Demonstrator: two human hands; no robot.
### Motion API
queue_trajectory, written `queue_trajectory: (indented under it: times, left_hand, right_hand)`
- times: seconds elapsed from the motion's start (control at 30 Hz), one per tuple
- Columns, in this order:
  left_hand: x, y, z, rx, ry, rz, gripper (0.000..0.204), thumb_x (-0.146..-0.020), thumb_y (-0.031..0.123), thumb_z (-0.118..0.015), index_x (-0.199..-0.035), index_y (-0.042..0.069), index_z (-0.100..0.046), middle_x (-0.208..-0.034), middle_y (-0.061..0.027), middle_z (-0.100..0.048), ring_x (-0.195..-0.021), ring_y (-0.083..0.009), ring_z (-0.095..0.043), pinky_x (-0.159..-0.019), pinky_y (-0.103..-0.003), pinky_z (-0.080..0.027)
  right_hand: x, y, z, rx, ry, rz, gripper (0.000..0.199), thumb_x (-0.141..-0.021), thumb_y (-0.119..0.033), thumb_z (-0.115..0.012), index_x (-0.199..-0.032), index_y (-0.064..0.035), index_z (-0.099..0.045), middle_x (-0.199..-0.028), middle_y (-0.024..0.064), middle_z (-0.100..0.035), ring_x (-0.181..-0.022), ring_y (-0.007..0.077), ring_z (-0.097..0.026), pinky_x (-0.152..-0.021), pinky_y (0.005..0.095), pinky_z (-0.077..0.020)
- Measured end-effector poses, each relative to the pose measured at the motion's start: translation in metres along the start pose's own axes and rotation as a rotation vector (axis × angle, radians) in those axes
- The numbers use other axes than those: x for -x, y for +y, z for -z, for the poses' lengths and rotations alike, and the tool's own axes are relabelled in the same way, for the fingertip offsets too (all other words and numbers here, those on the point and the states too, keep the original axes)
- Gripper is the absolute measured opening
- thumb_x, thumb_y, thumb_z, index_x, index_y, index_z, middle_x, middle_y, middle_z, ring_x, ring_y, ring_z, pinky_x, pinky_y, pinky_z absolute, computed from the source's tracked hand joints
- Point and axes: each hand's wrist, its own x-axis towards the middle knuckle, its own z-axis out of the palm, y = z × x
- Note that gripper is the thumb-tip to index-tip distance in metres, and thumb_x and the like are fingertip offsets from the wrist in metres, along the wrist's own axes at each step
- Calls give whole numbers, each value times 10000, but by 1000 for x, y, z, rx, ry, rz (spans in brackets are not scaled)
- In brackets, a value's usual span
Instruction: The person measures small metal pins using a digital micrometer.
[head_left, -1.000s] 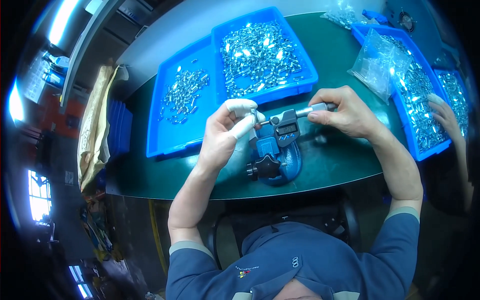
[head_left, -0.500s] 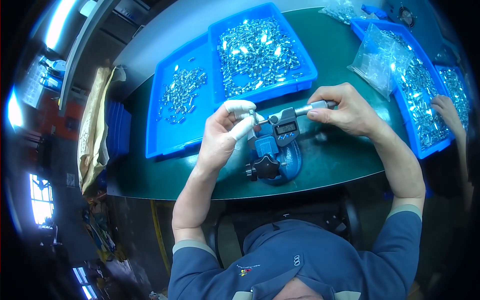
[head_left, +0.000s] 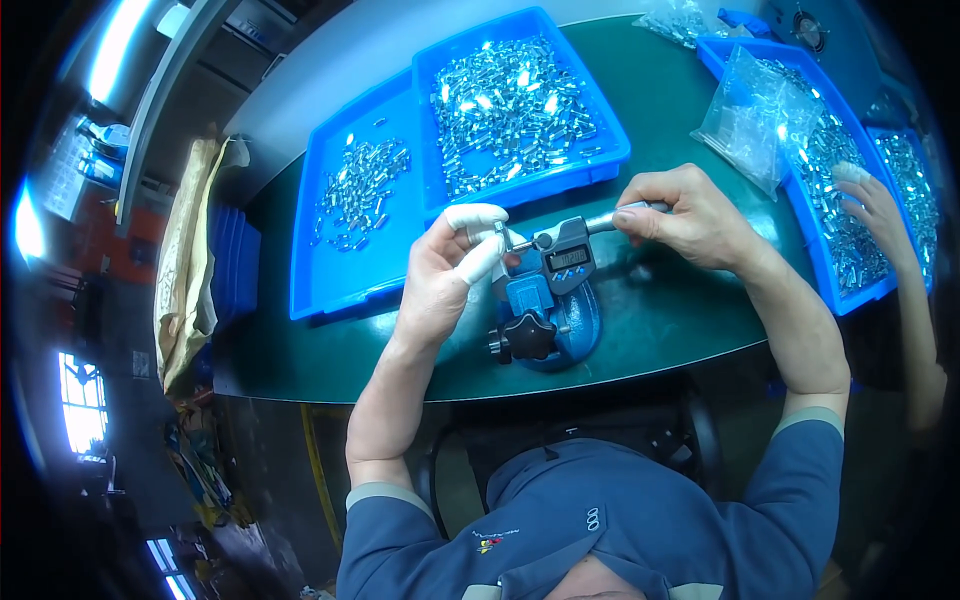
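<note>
A digital micrometer [head_left: 570, 257] is clamped in a blue stand [head_left: 578, 335] with a black star knob, near the table's front edge. My left hand [head_left: 440, 258], with white coverings on thumb and forefinger, pinches a small shiny metal part [head_left: 502, 232] at the measuring jaws. Whether both jaws touch the part is too small to tell. My right hand [head_left: 690, 215] has its thumb and fingers closed round the thimble end of the micrometer. Behind the left hand lies a blue tray [head_left: 345, 290] with a loose pile of small metal cylinders [head_left: 365, 185].
A fuller blue tray [head_left: 540, 178] of metal cylinders sits behind the micrometer. At right, a clear plastic bag [head_left: 745, 125] overlaps another blue tray [head_left: 822, 262] of parts, with a co-worker's hand [head_left: 880, 215] over it. Brown paper [head_left: 190, 250] and stacked blue bins [head_left: 238, 260] stand at left.
My right fingers have shifted slightly on the thimble, and the micrometer's display reading differs. The co-worker's hand has moved up and left over the right-hand tray. My left hand keeps its pinch.
</note>
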Motion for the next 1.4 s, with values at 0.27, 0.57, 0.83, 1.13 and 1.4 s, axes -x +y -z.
queue_trajectory:
  times: [0.27, 0.57, 0.83, 1.13, 1.4]
  left_hand:
    - [-1, 1, 0, 17, -3, 10, 303, -941, 122, -685, -1216, 26, -599, -1003, -118, -710, -859, -169, -695, -811, -308, -557]
    - [-1, 0, -1, 5, -13, 9, 309, -1001, 198, -604, -1254, 21, -604, -1017, -127, -707, -856, -169, -700, -776, -282, -555]
    - [-2, -6, 4, 23, 3, 21, 330, -1014, 254, -592, -1244, 19, -616, -1023, -130, -706, -858, -172, -699, -782, -287, -572]
    - [-3, -7, 6, 14, -2, 20, 324, -1017, 261, -585, -1232, 23, -627, -1015, -128, -707, -857, -167, -698, -769, -284, -570]
    - [-5, -6, 5, 41, -16, 31, 285, -1014, 225, -589, -1206, 19, -634, -1000, -113, -711, -841, -154, -692, -758, -277, -564]
  right_hand:
    - [-1, 2, 1, -2, 7, 5, 276, -943, -264, -667, -885, 1, -711, -704, 44, -668, -666, 107, -605, -594, 266, -434]
    - [-1, 3, 1, 4, 15, 3, 287, -939, -285, -674, -883, -8, -720, -695, 43, -665, -663, 110, -595, -584, 271, -422]
    - [-1, 3, 1, 18, 16, 21, 309, -941, -314, -681, -882, -15, -729, -693, 33, -657, -656, 106, -580, -587, 270, -432]
    - [-1, 4, 1, 19, 19, 29, 338, -946, -344, -691, -879, -16, -736, -688, 25, -650, -651, 101, -575, -588, 265, -444]
    - [-1, -5, 5, 29, 7, -23, 289, -937, -282, -673, -884, -3, -725, -716, 41, -670, -682, 108, -589, -609, 271, -437]
